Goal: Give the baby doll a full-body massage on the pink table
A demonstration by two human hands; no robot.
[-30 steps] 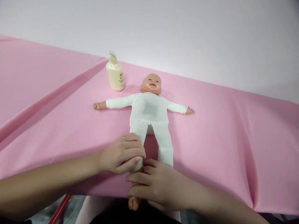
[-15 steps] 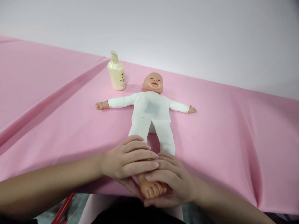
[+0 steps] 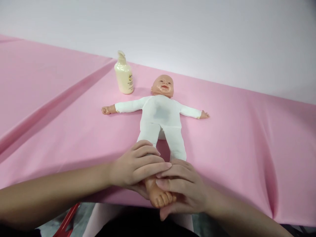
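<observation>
A baby doll [image 3: 160, 110] in a white cloth body lies on its back, arms spread, head away from me. My left hand [image 3: 139, 164] is wrapped round the lower part of the doll's leg on the left side. Lower down, my right hand [image 3: 184, 186] grips the doll's foot [image 3: 159, 194], its thumb beneath and its fingers over the top. The fingertips of both hands overlap above the ankle. Bare toes stick out between the hands toward me. The doll's other foot is hidden behind my right hand.
A cream pump bottle [image 3: 125, 77] stands upright left of the doll's head. Pink cloth [image 3: 229, 138] covers the table, with a long fold on the left and its front edge close to my lap. A pale wall [image 3: 197, 39] rises behind. A red bar [image 3: 66, 220] shows below the table.
My right hand has shifted slightly on the doll's foot, its thumb moving a little right beneath the toes. My left fingers have slid slightly; both hands keep their grip.
</observation>
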